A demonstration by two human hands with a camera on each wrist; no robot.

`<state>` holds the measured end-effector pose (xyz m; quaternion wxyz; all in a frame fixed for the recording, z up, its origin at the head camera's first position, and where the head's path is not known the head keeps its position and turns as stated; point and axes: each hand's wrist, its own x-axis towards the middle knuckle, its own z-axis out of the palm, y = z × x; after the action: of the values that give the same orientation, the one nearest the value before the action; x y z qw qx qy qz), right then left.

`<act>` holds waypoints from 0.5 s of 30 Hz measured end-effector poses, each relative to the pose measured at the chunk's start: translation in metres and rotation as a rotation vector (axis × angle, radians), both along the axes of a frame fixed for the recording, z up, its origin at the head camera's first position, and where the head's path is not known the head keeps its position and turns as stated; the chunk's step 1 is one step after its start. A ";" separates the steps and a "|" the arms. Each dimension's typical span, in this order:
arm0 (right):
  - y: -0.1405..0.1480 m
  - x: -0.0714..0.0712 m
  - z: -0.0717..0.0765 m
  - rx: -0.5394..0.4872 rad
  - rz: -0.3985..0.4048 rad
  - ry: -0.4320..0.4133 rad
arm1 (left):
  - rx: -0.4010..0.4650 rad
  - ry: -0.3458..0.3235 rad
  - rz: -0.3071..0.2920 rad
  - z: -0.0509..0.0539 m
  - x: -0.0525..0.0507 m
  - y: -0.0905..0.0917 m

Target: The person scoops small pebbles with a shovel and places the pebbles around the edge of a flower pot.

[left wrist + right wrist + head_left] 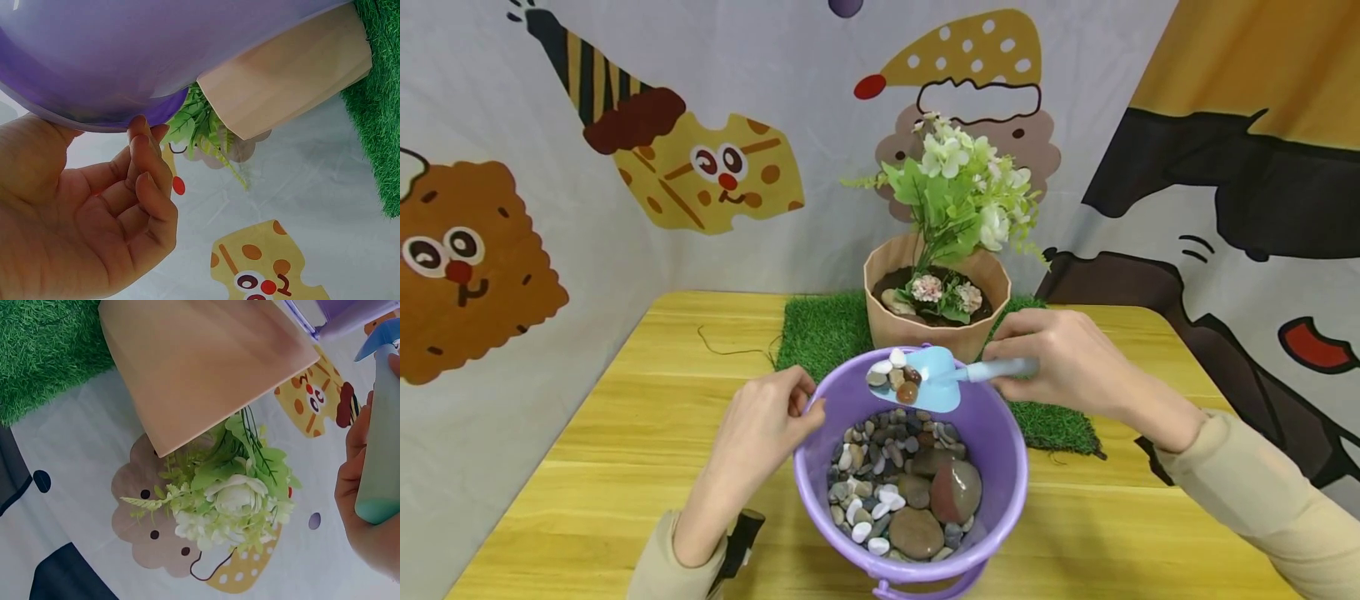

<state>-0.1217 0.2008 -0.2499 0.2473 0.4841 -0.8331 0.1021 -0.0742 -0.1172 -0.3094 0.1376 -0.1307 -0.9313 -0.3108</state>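
My right hand (1063,358) grips the pale handle of a small light-blue trowel (942,398). Several pebbles (895,377), white, grey and brown, lie on its blade, over the far part of a purple bucket (1017,492). The left hand (767,417) pinches the bucket's left rim between thumb and fingers; the left wrist view shows those fingers (152,169) curled at the edge. Inside the bucket are many small pebbles (872,467) and a few big smooth stones (917,533). In the right wrist view the trowel's handle (379,456) crosses the right hand (356,481).
Just behind the bucket, a peach-coloured flowerpot (940,337) holds soil, white flowers (951,179) and small pink blooms. It stands on a green turf mat (827,329) on the wooden table (602,467). A cartoon-printed cloth (820,50) hangs behind.
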 end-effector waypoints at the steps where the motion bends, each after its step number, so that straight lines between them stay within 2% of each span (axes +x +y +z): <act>1: 0.001 -0.001 0.001 -0.003 -0.003 0.001 | 0.001 -0.001 0.000 0.000 0.000 0.000; 7: 0.003 -0.005 0.005 -0.017 -0.021 -0.013 | 0.003 0.003 -0.001 0.000 0.000 0.000; 15: 0.003 -0.012 0.013 -0.005 -0.124 -0.042 | 0.002 -0.002 0.005 0.000 0.000 0.000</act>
<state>-0.1340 0.2040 -0.2370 0.2368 0.4289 -0.8662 0.0986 -0.0744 -0.1169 -0.3094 0.1376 -0.1281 -0.9315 -0.3113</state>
